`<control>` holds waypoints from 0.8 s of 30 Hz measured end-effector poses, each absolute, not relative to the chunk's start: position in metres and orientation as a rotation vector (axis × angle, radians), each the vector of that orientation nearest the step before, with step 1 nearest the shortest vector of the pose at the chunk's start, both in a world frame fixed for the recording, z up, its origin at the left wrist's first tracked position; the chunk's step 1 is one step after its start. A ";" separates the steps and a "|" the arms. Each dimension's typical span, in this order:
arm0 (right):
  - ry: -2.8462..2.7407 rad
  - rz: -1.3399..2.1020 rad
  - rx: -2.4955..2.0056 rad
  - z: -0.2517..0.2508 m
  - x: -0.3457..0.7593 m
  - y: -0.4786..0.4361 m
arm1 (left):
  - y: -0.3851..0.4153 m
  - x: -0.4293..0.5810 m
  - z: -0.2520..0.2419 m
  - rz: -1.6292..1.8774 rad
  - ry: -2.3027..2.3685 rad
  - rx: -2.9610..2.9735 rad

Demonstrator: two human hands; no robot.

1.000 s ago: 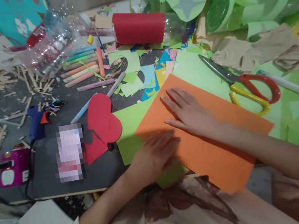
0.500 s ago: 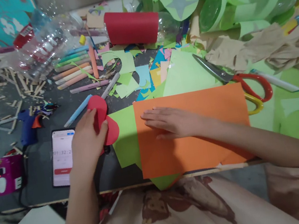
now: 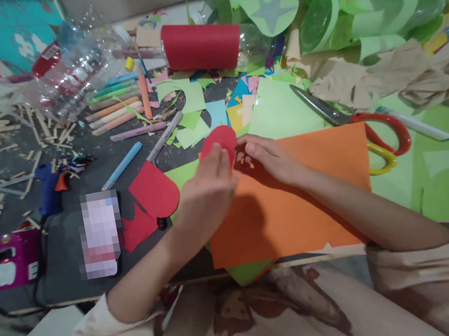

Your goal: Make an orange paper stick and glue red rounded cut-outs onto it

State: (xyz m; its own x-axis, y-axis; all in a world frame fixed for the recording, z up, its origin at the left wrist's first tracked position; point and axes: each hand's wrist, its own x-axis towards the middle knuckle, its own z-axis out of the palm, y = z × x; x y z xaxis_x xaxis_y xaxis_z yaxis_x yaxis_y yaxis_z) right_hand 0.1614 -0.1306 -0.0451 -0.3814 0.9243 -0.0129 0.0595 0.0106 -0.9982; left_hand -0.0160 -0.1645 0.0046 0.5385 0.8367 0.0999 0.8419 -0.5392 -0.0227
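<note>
My left hand (image 3: 209, 179) holds a red paper cut-out (image 3: 220, 140) with a rounded top over the left end of an orange paper sheet (image 3: 308, 199). Its fingers lie across the cut-out's face and hide the lower part. Close by on the right, my right hand (image 3: 263, 155) has its fingers loosely curled and apart at the cut-out's edge; whether they touch it I cannot tell. Another red paper cut-out (image 3: 154, 189), round at one end, lies on the dark table left of my left hand, over red scraps (image 3: 137, 229). Green paper (image 3: 179, 173) shows under the orange sheet.
Large scissors (image 3: 354, 116) with red and yellow handles lie right of the orange sheet. A phone (image 3: 101, 233), a blue glue gun (image 3: 49, 190) and markers (image 3: 124, 165) are on the left. Behind are paper scraps, a red-wrapped bottle (image 3: 203, 47) and green bottles (image 3: 320, 21).
My left hand has moved right, carrying one red cut-out over the orange sheet and leaving the other on the table. My right hand has lifted from lying flat and curled its fingers.
</note>
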 end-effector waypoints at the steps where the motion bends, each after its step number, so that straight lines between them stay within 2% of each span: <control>1: -1.491 1.440 -1.083 -0.047 0.162 -0.130 | -0.167 -0.008 0.001 -0.121 -1.410 -2.776; 10: -1.673 1.018 -1.337 -0.054 0.163 -0.129 | -0.166 -0.015 -0.016 -0.248 -1.194 -3.090; 16: -1.635 0.712 -1.291 -0.052 0.164 -0.133 | -0.171 -0.016 -0.032 -0.252 -1.242 -3.078; 24: -1.944 0.706 -1.237 -0.047 0.164 -0.141 | -0.173 -0.016 -0.033 -0.173 -1.375 -3.012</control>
